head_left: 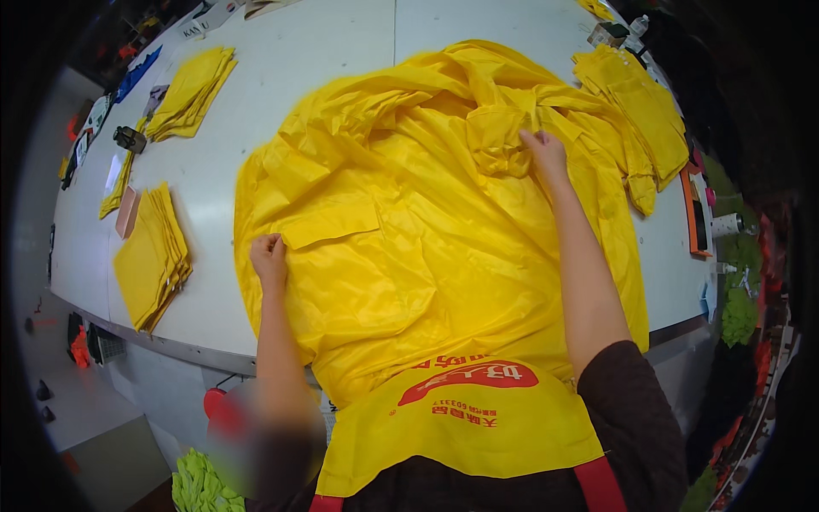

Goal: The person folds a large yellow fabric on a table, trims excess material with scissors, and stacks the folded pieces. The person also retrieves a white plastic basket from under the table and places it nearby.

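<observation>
A large yellow garment [367, 299] of thin, shiny fabric lies crumpled over the middle of the white table and hangs over its near edge. On its left part is a flat pocket flap [333, 225]. My left hand [270, 258] is closed at the flap's left end, fingertips pinched on the yellow fabric. Farther up and to the right, my right hand [546, 156] pinches the garment beside a bunched, gathered part [497, 143] that looks like a sleeve end. The fingertips partly hide the exact grip of both hands.
Stacks of folded yellow pieces lie at the left [153, 260], far left [192, 92] and right [636, 111] of the table [341, 34]. A pink box [127, 212] and small black object [128, 139] stand at left. An orange-edged tray [695, 209] lies at right. I wear a yellow apron [461, 448].
</observation>
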A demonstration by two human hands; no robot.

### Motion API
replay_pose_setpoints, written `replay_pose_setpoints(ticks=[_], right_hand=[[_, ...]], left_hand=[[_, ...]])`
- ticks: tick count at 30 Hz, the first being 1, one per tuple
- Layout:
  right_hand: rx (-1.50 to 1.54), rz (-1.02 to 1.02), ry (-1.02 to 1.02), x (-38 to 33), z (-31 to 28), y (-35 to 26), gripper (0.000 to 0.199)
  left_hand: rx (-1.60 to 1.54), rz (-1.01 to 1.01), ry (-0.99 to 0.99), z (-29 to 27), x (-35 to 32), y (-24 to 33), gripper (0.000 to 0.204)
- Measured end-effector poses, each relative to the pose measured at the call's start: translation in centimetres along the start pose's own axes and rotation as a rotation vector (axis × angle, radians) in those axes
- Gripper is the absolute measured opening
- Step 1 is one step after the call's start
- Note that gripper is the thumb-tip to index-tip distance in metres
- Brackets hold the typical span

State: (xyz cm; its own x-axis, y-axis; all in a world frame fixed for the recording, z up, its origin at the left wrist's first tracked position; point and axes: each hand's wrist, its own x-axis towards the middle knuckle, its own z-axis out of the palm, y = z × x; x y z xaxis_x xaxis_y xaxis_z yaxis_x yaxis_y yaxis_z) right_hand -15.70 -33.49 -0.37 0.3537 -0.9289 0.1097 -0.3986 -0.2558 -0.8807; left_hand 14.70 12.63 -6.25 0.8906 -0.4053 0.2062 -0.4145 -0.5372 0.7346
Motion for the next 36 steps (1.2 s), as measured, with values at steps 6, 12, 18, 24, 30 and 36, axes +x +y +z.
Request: replay_pose_setpoints(ticks=[6, 12, 18, 24, 30, 36], right_hand=[[0.338, 0.027, -0.079, -1.4, 0.3, -0.9, 0.022], [0.353, -0.071, -0.414, -13.5, -2.8, -10.1, 0.020], [0.408, 0.025, -0.831, -24.4, -5.3, -14.0, 0.019], [0.555, 0.116, -0.789, -26.9, -5.1, -11.5, 0.020], [0.447, 0.096, -1.154, -27.6, -3.3, -9.9, 0.019], [0.956, 0.417, -1.049, -25.9, -3.9, -9.0, 0.018]], left_hand=[[0.240, 0.091, 0.183, 0.9, 0.5, -1.3, 0.011], [-0.278, 0.003, 0.067, 0.1, -0.3, 7.0, 0.021], [-0.354, 0.661, -0.372, -1.0, -12.0, 26.5, 0.036], [-1.035, -0.157, -0.772, -1.8, -17.7, 23.0, 0.011], [-0.978, -0.075, -0.792, -3.2, -18.8, 22.1, 0.014], [-0.944, -0.294, -0.810, -5.4, -19.6, 23.3, 0.022]])
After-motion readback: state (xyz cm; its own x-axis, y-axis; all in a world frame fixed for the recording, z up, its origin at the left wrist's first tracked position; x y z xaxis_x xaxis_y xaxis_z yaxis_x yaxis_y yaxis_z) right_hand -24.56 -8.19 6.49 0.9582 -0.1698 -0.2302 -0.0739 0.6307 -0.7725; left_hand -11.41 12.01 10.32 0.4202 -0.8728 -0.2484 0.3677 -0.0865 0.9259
